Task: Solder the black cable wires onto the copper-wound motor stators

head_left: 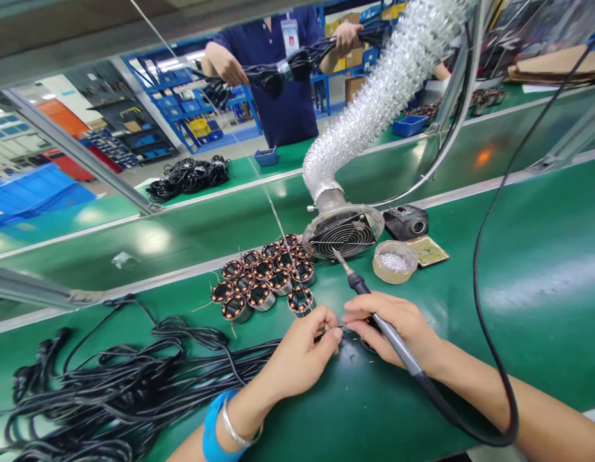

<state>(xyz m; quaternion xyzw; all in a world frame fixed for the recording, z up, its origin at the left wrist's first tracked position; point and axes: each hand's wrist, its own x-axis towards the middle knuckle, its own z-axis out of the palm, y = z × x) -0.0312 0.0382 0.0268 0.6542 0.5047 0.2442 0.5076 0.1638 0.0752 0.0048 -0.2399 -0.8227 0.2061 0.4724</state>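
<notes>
My right hand is closed around a soldering iron, its tip pointing up and away in front of the fan grille. The thumb and forefinger of that hand also meet at a thin wire end. Facing it, my left hand pinches the dark end of a power cord, which runs back to a tangle of black power cords on the left. Just beyond my fingers stands one motor stator with copper windings. Several more stators are grouped behind it. A dark round part is mostly hidden under my right hand.
A fume extractor fan hangs from a silver duct. Beside it sit a round tub of shiny bits, a flat yellowish pad and a black holder. Across the bench, a co-worker holds bundled black cords.
</notes>
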